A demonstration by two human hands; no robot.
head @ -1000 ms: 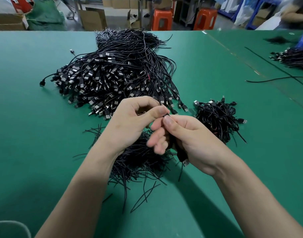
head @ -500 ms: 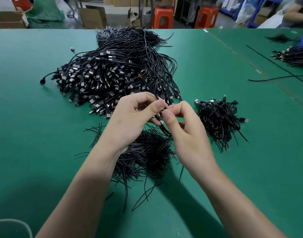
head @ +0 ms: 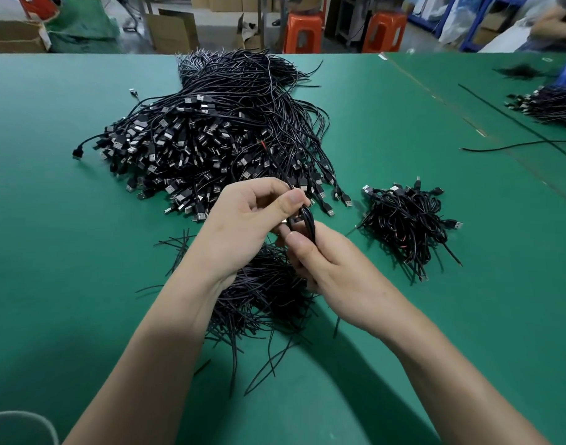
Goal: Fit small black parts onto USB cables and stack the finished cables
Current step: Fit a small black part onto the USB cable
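I am watching the left hand (head: pixel 249 216) pinching a cable (head: pixel 308 220) between thumb and forefinger; the right hand (head: pixel 336 274) is gripping the same cable just below, thumb pressing it; both are hovering over loose strands (head: pixel 268 293), between the big pile (head: pixel 204 139) and the small stack (head: pixel 406 226) on the desk (head: pixel 66 284); whether the part is seating, I cannot tell; I am fearing a slipping pinch dropping the cable into the strands, or its tail snagging the pile.

One wide-angle camera, worn on the head, looks forward and down at the cable heap (head: pixel 211 139) from close range. Nearer than the heap the green table (head: pixel 50 252) fills the frame; beyond it, orange stools (head: pixel 302 32) show.
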